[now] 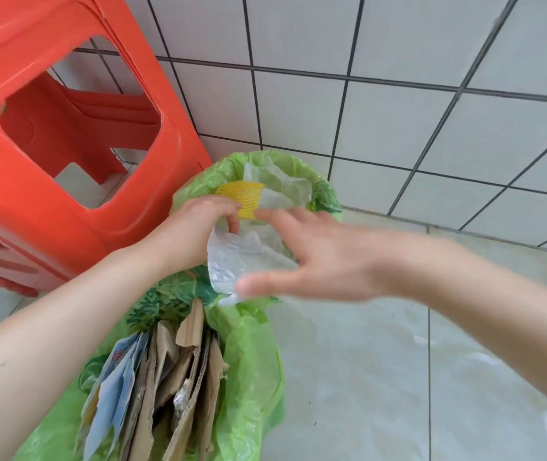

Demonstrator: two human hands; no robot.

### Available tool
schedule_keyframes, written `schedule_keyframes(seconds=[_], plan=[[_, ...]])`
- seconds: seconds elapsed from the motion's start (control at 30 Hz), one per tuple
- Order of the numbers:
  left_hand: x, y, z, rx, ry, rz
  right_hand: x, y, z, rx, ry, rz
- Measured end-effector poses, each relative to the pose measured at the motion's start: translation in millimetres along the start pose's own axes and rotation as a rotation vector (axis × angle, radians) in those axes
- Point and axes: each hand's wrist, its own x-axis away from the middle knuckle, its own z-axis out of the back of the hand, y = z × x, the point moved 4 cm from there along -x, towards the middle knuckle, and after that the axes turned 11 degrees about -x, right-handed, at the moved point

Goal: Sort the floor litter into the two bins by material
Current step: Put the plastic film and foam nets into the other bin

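Two bins lined with green bags stand on the tiled floor. The far bin (pixel 327 194) holds clear plastic film and a yellow foam net sleeve (pixel 242 194). The near bin (pixel 249 361) is stuffed with torn brown cardboard (pixel 179 377) and paper sheets. Over the far bin, my left hand (pixel 195 227) pinches a crumpled clear plastic bag (pixel 229 261) at its top. My right hand (pixel 315 261), blurred, hovers just right of the bag with fingers spread, touching or nearly touching it.
A stack of red plastic stools (pixel 66 134) stands close on the left, against the white tiled wall (pixel 398 78). Pale floor tiles (pixel 398 377) stretch to the right of the bins, with faint clear scraps on them.
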Motion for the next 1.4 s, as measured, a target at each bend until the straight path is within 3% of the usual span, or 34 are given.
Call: schedule_keyframes(seconds=[0.1,0.23,0.37,0.5,0.63,0.77,0.9,1.0,1.2,1.4], plan=[[2.5,-1.0,10.5,0.087,0.021,0.077,-0.7,-7.9,-26.0,0.262,0.117,0.15],[5.1,10.7,23.3,-0.014,0.126,0.098,-22.9,-3.3,-19.1,0.263,0.31,0.278],[8.3,16.1,33.0,0.104,0.215,0.181,-37.4,1.9,-4.8,0.195,0.375,0.304],[20.4,27.3,40.5,0.199,0.314,0.084,-50.1,10.2,7.8,0.291,0.53,0.322],[33.7,37.8,39.8,0.187,0.274,0.038,-74.1,27.8,6.9,0.423,0.639,0.287],[39.2,49.5,26.3,0.045,0.115,-0.041,-103.5,36.7,1.0,0.634,0.446,0.169],[29.5,49.6,6.8,-0.196,-0.196,0.084,-120.5,41.8,8.0,0.653,0.395,0.095],[13.5,47.7,-10.8,-0.373,-0.419,0.134,-129.9,50.6,2.2,0.6,0.174,-0.018],[-21.3,48.5,-49.9,-0.369,-0.754,0.107,-150.8,61.8,-17.9,0.647,-0.12,-0.058],[-28.7,34.5,-53.7,-0.294,-0.749,0.145,-154.6,64.1,-17.7,0.641,-0.216,-0.013]])
